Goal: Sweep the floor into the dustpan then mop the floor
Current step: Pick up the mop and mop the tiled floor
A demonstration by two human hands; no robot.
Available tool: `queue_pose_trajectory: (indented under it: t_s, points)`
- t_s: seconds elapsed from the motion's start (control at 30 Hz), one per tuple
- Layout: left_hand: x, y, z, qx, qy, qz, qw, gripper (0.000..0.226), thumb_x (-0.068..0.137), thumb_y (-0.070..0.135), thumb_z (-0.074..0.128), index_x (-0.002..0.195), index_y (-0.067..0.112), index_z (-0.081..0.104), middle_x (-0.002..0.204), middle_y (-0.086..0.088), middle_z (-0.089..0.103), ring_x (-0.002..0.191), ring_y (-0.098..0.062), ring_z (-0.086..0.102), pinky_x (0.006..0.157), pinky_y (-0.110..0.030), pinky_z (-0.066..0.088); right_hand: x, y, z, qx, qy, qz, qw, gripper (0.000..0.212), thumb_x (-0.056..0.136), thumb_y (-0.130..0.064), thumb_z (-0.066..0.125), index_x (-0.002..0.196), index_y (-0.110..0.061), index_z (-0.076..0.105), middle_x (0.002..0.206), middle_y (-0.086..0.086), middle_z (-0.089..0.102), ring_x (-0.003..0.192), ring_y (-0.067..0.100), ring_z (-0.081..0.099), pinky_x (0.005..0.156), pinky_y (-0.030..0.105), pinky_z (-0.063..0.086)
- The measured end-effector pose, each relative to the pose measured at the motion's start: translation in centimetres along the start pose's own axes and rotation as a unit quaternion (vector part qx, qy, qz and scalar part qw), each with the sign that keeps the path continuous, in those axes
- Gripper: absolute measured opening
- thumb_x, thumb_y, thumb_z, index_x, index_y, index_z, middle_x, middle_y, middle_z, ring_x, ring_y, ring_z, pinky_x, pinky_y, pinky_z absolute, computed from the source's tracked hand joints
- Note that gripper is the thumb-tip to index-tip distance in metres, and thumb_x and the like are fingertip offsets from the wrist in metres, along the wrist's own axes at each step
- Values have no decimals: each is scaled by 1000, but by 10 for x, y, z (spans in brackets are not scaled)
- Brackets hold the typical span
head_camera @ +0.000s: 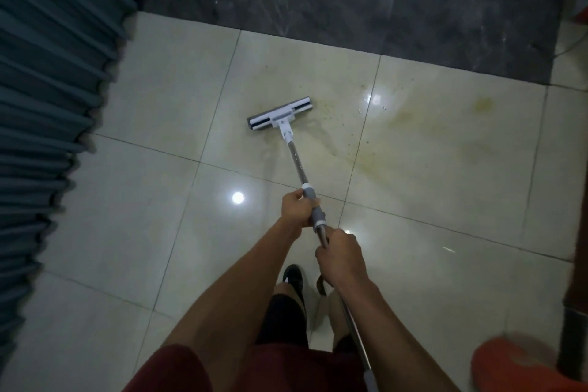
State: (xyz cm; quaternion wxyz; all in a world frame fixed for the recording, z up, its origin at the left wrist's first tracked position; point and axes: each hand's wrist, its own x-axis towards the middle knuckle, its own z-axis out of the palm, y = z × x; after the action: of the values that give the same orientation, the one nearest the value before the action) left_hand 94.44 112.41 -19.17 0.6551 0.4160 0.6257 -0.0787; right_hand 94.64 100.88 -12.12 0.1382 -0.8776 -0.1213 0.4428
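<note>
Pale glossy tiles (133,188) cover the floor, and they reflect the ceiling lamps as bright spots, so the surface looks wet or polished. Near the middle of the view, the left hand (299,208) wraps its fingers around the grey grip collar of the mop handle (297,162), with the thumb on the upper side; I judge this lower hand steers and presses the head down. Just behind it, toward 5 o'clock, the right hand (342,256) also closes around the metal pole, higher on its length, probably to give the push and pull. Two hands apart on the pole give leverage, which explains this hold. From the hands the handle runs toward 11 o'clock to the mop head (279,114), which lies flat on the tile, its long side across the direction of the stroke so that it covers a wide strip. At 3 o'clock from the head a yellowish stain (413,137) with small dark specks spreads over the tiles, and it seems to me the mopping part is under way and this patch is the next target. Beyond, at 12 o'clock, a dark marble strip (350,3) begins. At 9 o'clock hangs a pleated blue-grey curtain (47,89). No dustpan is visible.
</note>
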Motion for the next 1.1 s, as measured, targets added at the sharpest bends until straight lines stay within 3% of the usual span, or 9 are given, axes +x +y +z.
queue_pose_trajectory:
  t_s: [0.07,0.27,0.33,0.4,0.47,0.67,0.87,0.97,1.1]
  points:
    - [10,14,6,-15,11,-7,1000,20,93,-7,64,87,10,54,98,-22,63,96,-45,68,82,-52,60,16,-8,-10,-7,0,-1,1000,28,93,-5,54,119,-11,63,102,9,65,77,20,57,55,21,41]
    - [40,54,14,-48,14,-35,998,32,91,-15,61,76,12,51,80,-15,58,91,-45,65,80,-53,58,50,-35,-34,-31,-1,-7,999,25,94,-6,52,116,-11,63,96,5,62,73,17,53,55,20,37]
    - [47,68,11,-59,10,-31,998,21,90,-14,62,100,5,60,87,-16,60,95,-47,67,85,-56,58,59,-46,-40,-35,-2,-15,999,24,95,-6,51,115,-11,63,98,7,64,74,17,52,52,19,33]
    - [59,85,7,-64,15,-32,997,46,90,-13,62,133,1,56,100,-20,62,94,-47,68,86,-57,58,72,-64,-44,-26,-2,-15,1000,22,96,-9,52,114,-11,64,101,8,66,74,17,51,53,19,33]
    - [75,107,-1,-62,21,-22,998,51,90,-13,62,139,-2,52,114,-25,62,93,-48,68,85,-56,58,91,-86,-45,-18,1,-15,1000,20,97,-12,53,113,-11,65,94,5,62,69,15,50,51,18,30]
    - [143,185,-33,-60,21,-9,998,56,91,-8,66,144,0,51,123,-31,63,75,-38,68,75,-48,60,156,-169,-54,-20,16,-14,1000,21,96,-9,54,114,-8,65,95,8,64,66,17,49,46,16,24]
    - [212,277,-77,-52,14,11,998,54,91,-7,67,142,0,52,88,-17,67,62,-29,68,59,-40,61,229,-263,-61,-26,22,-17,999,19,92,-6,54,107,-8,66,96,11,66,66,20,52,45,20,26]
    - [245,317,-94,-42,17,29,999,48,91,-7,66,137,-4,55,87,-17,66,60,-29,67,49,-34,59,266,-303,-60,-31,29,-27,999,16,92,-7,55,105,-8,65,92,9,64,62,19,52,47,23,33]
    - [288,360,-102,-62,9,42,997,32,90,-7,67,122,-4,62,88,-18,67,71,-37,69,60,-41,61,319,-338,-65,-51,54,-45,996,14,92,-11,57,103,-10,66,93,10,65,68,24,62,58,32,54]
